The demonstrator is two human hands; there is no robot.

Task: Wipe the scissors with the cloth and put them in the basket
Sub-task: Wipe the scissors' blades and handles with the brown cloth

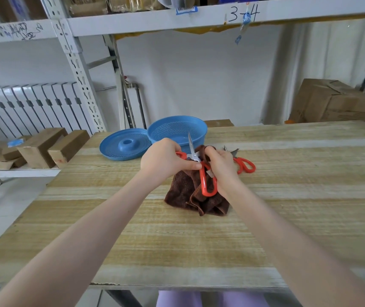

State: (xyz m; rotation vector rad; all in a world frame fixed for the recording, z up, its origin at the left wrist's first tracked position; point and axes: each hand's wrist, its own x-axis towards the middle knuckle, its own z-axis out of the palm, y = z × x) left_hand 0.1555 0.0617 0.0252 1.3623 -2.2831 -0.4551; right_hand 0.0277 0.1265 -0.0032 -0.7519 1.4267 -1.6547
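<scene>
My left hand (166,159) grips a pair of red-handled scissors (205,180) by the pivot and one handle, one blade pointing up toward the basket. My right hand (222,167) holds the brown cloth (188,193) bunched against the scissors; the cloth's lower part rests on the table. The blue mesh basket (177,129) stands just behind my hands. A second pair of red-handled scissors (243,163) lies on the table to the right of my right hand.
A blue perforated lid (125,145) lies left of the basket. The wooden table (288,207) stretches wide around me. Wooden blocks (41,147) sit on a low shelf at left. A cardboard box (330,101) stands at back right.
</scene>
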